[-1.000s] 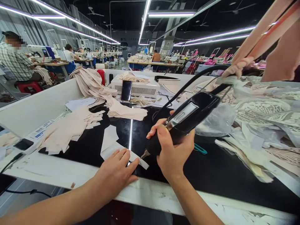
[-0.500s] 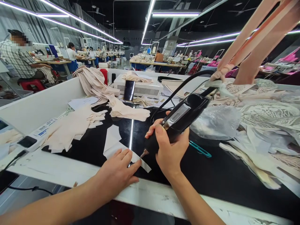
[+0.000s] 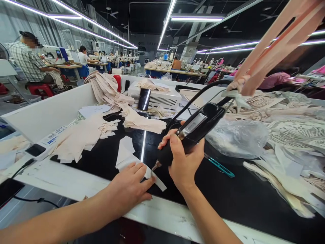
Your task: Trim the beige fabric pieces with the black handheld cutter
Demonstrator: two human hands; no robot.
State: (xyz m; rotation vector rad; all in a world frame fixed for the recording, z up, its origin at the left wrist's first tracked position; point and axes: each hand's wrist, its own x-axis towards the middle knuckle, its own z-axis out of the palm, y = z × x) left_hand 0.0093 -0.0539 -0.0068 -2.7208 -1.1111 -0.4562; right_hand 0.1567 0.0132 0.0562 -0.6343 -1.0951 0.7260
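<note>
My right hand is wrapped round a black corded hand tool with a silver lever and a pointed metal nozzle. The tool tilts down to the left, its tip at the white cut fabric piece, close to my left fingertips; whether it touches, I cannot tell. Lying flat, my left hand presses the fabric onto the black work surface near the front edge, fingers stretched out. Pale pink fabric straps are knotted to the tool's upper end.
Stacked cut fabric pieces lie at left. Behind stand a phone and a white vented box. Right of the tool are teal thread snips, a clear plastic bag and lace pieces. Several people sit at sewing machines beyond.
The camera view has shifted slightly, moving the scene right and a little down. My left hand and the tool tip keep nearly the same place over the white fabric.
</note>
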